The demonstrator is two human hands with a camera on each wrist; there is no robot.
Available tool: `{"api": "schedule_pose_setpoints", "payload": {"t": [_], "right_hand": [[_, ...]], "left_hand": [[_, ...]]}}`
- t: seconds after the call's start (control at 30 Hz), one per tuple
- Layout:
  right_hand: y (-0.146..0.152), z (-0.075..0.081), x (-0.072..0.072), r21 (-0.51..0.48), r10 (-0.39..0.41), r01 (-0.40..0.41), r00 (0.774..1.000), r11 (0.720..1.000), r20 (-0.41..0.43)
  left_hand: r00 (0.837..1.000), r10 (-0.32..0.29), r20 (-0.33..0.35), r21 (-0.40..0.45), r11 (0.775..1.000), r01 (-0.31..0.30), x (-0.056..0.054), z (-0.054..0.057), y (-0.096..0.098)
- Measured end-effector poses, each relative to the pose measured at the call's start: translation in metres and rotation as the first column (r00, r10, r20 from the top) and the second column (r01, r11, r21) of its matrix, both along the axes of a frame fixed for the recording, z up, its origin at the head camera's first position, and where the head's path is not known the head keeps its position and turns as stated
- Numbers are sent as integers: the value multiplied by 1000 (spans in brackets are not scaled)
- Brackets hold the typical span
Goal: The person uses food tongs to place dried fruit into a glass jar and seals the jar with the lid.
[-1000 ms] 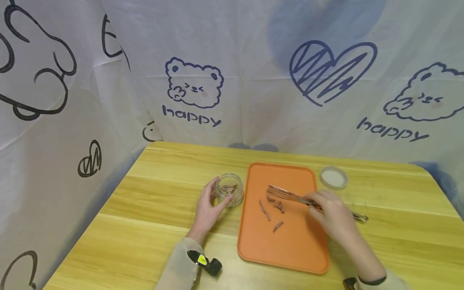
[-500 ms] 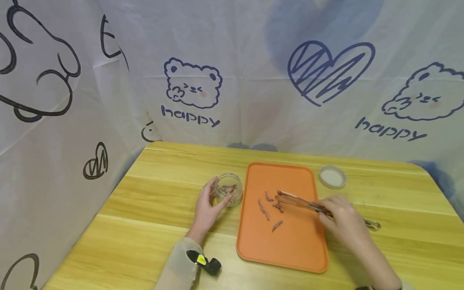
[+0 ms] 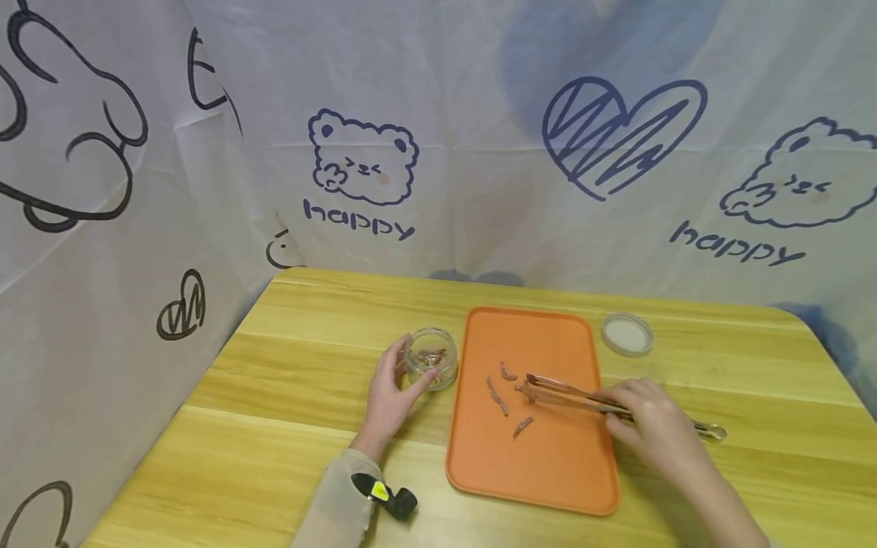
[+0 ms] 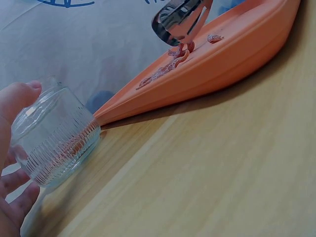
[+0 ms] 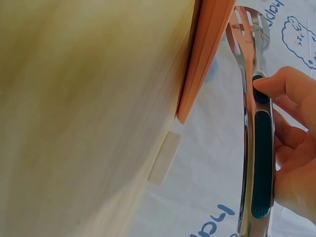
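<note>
The tongs (image 5: pixel 261 138) are gripped by the right hand (image 3: pixel 651 426), thumb on the dark pad of one side and fingers behind. The jar (image 3: pixel 438 364) is held by the left hand (image 3: pixel 392 396), with the thumb on the near side and fingers wrapped round the far side.

The tips of the tongs are parted over a small clump of meat strips (image 3: pixel 526 391) on the tray; whether any of it is pinched cannot be told. Three loose pieces lie around it: a long strip (image 3: pixel 497 396), a short curved strip (image 3: pixel 507 371) and a short straight strip (image 3: pixel 523 427). More brown bits (image 3: pixel 433 355) are seen inside the jar, which stands on the table just beside the left edge of the tray (image 3: pixel 548 472).

The strips are judged to be light, dry and fairly stiff, likely to be snapped by a hard squeeze; each is best taken lightly across its middle. The jar, being of smooth glass, may be slippery and fragile, and is best steadied low, on the ribbed wall. The metal tongs seem springy, and a firm hold is offered by the pads.

A round lid (image 3: pixel 627 335) is laid beyond the right side of the tray, on the wooden table (image 3: pixel 274 396), which is backed by a printed cloth (image 3: pixel 479 91)
</note>
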State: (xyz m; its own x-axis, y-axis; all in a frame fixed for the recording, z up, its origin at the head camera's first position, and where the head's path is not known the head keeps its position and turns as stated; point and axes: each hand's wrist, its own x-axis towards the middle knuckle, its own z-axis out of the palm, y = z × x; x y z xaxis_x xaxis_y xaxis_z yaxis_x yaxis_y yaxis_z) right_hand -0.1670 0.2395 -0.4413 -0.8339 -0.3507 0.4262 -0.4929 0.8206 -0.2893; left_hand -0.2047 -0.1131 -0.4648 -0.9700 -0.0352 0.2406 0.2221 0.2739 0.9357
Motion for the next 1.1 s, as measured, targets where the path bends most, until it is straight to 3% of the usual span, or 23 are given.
{"api": "schedule_pose_setpoints", "payload": {"t": [0.27, 0.63, 1.1], "right_hand": [[0, -1, 1, 18, -19, 18, 999, 1000, 44], [1, -3, 1, 19, -11, 12, 999, 1000, -31], [1, -1, 2, -3, -26, 26, 1000, 1000, -6]], "left_hand": [[1000, 3, -1, -8, 1000, -3, 0, -1, 0], [1000, -3, -7, -16, 1000, 3, 0, -1, -1], [1000, 2, -5, -14, 1000, -2, 0, 0, 0]]}}
